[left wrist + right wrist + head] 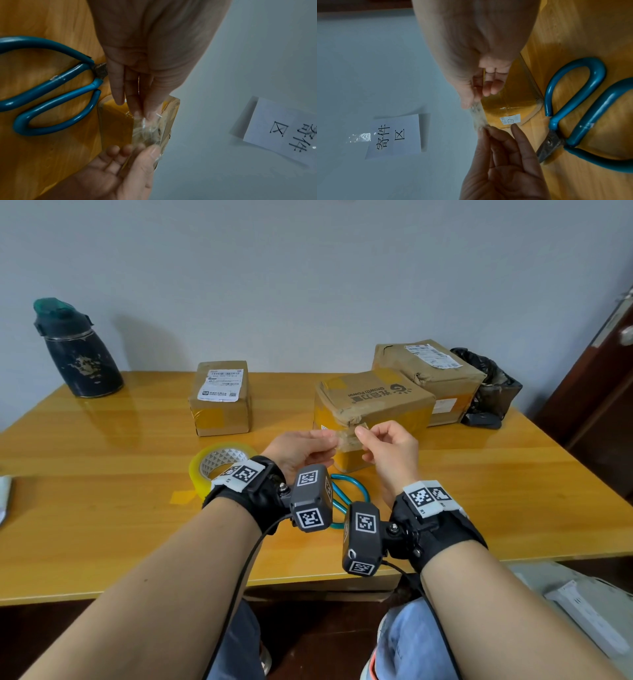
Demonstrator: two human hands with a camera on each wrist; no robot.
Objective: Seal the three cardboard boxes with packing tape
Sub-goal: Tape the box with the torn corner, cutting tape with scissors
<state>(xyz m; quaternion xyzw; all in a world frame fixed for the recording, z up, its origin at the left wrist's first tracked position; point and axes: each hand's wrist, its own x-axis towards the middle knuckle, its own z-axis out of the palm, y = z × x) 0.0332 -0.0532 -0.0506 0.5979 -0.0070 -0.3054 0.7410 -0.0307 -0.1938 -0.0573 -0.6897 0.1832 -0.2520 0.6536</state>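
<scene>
From the head view, the left hand point(301, 447) and right hand point(388, 446) each pinched an end of a short clear tape strip point(346, 436) just before the middle brown cardboard box point(373, 402) on the yellow wooden surface point(137, 508). The yellowish tape roll point(219, 462) lay beside the left wrist. In the left wrist view, fingers point(135, 102) pinched the crinkled strip, not yet stuck down. In the right wrist view, the blue-handled scissors point(583, 108) lay idle; sealing looked unfinished.

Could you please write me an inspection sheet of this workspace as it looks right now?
Surface: glossy yellow wooden table, a yellow tape scrap stuck near the roll.
Job's things: three cardboard boxes, small box at left, middle box, large box behind it; tape roll lying flat; clear tape strip stretched between both hands.
Clutter: blue-handled scissors, dark bottle, black bag.
Grippers: left hand and right hand each pinch one end of the strip, in front of the middle box.
Cables: black leads run from the wrist cameras.
Surroundings: grey wall, paper sign taped to it, dark door at right.
</scene>
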